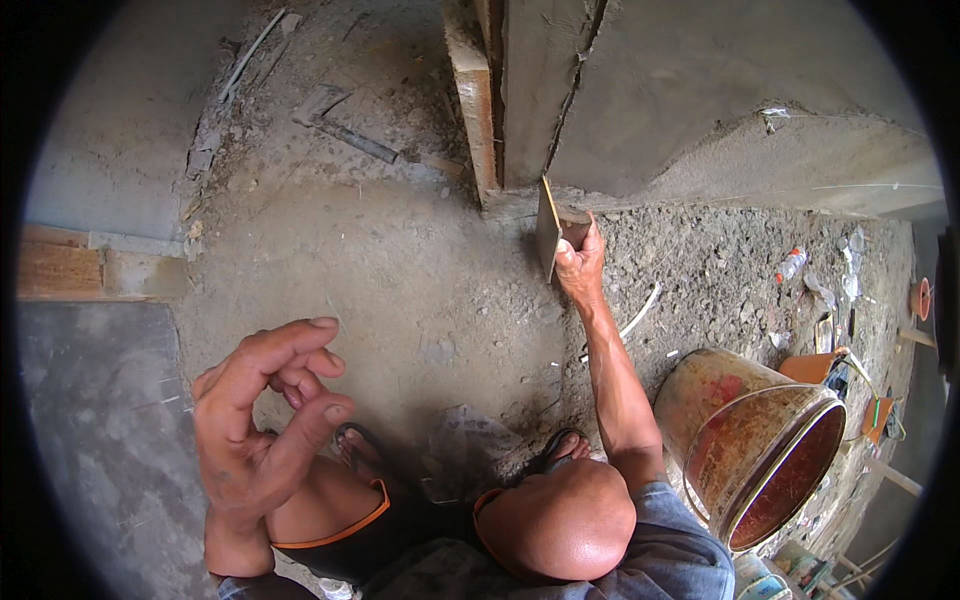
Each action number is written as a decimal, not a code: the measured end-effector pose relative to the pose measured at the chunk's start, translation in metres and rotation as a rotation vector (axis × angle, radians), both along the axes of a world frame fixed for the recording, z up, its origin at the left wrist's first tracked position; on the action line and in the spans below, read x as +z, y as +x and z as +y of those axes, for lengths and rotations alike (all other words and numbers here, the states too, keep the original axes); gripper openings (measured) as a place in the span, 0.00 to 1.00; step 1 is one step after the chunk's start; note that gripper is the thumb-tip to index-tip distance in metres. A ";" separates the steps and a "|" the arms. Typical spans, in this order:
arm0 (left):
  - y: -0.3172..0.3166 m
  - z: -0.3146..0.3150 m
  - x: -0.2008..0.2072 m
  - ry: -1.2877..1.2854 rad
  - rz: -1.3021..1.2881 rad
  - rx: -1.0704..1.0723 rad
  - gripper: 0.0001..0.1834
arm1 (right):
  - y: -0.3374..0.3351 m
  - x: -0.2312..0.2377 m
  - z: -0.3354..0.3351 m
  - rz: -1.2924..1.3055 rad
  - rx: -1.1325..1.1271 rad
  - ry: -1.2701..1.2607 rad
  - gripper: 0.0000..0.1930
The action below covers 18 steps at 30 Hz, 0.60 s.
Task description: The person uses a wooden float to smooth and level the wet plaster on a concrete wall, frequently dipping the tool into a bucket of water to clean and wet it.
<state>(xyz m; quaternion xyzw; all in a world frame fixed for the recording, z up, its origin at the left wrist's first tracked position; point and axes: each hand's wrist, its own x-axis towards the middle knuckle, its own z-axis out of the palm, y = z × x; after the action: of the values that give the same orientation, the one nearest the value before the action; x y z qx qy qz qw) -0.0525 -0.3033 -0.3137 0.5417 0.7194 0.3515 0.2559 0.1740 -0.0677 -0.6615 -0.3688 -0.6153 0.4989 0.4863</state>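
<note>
My right hand (pixel 582 262) grips a plastering float (pixel 548 230), a thin flat board seen almost edge-on. The float stands upright at the bottom corner of the wet-looking grey plastered wall (pixel 680 90); I cannot tell whether it touches the wall. Part of its grip is hidden behind my fingers. Raised above my left knee, my left hand (pixel 265 415) holds nothing, its fingers loosely bent and the thumb apart from them.
To my right a rusty, stained bucket (pixel 715 420) leans with its mouth toward me. Rubble and a plastic bottle (pixel 791 264) lie along the wall base. Ahead is a hammer-like tool (pixel 350 135) on the dirt floor. A wooden board (pixel 475 110) edges the wall corner.
</note>
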 end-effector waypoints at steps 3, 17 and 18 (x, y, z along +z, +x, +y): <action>-0.002 0.002 -0.001 0.026 0.005 -0.006 0.24 | 0.001 0.000 0.000 0.000 -0.004 -0.002 0.46; -0.006 -0.007 0.000 0.044 -0.099 -0.109 0.24 | 0.105 0.142 -0.108 0.024 -0.244 -0.280 0.27; -0.009 -0.004 -0.001 0.052 -0.129 -0.114 0.24 | 0.127 0.170 -0.117 -0.013 -0.302 -0.251 0.26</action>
<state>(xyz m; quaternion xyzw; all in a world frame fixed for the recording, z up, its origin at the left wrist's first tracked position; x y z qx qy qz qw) -0.0613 -0.3069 -0.3147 0.5645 0.6600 0.3892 0.3069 0.3007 -0.1849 -0.4919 -0.5181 -0.4891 0.4905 0.5017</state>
